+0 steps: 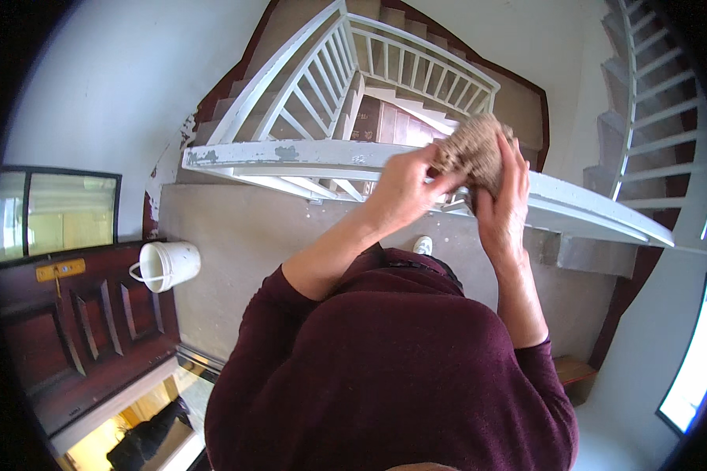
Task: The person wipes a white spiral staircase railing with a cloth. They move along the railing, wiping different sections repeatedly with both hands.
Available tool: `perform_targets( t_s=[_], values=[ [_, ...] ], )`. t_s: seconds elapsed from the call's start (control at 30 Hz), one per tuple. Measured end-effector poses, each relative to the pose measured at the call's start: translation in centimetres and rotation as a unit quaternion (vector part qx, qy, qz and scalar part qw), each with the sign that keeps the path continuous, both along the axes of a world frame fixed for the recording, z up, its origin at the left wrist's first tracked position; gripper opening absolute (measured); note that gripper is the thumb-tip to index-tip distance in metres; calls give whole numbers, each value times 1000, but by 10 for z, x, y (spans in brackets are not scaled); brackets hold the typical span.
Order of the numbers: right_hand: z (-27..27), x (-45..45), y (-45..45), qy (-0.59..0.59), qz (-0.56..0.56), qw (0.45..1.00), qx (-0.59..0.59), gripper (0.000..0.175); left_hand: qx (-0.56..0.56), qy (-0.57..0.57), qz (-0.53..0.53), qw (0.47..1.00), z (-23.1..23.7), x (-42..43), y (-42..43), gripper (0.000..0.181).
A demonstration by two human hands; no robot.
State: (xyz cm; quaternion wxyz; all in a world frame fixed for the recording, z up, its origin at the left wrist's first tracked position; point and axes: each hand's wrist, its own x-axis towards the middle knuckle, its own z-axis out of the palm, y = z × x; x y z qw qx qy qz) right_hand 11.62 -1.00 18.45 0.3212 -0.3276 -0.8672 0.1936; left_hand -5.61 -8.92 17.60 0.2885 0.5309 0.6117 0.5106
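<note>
A bunched brown cloth (474, 152) is held between my two hands, over the white handrail (330, 154) of a stair railing. My left hand (409, 187) grips its left side with bent fingers and thumb. On the cloth's right side, my right hand (505, 197) presses with its fingers extended upward. The handrail runs across in front of me, its paint chipped and worn at the left. Whether the cloth touches the rail cannot be told, as the hands and cloth cover that part.
A white plastic bucket (174, 265) with a handle stands at the left, near a dark red panelled door (103, 318). Beyond the railing, stairs (412, 29) descend around an open well. More stairs with a white railing (660, 123) are at the right. A low concrete step (595, 256) lies beneath the rail.
</note>
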Motion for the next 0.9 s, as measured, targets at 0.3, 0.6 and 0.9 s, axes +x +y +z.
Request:
perform_targets(
  t_s=[0.3,0.6,0.9],
  values=[
    [-28,-137,-45,-307,141,931,138,85,-174,-168,212,947,-49,-80,-130,26],
    [-14,-283,-94,-281,299,908,82,83,-14,-33,512,859,-56,-155,-194,49],
    [-6,-260,-56,-264,330,903,-75,65,-217,447,188,847,10,-165,-128,94]
  ],
)
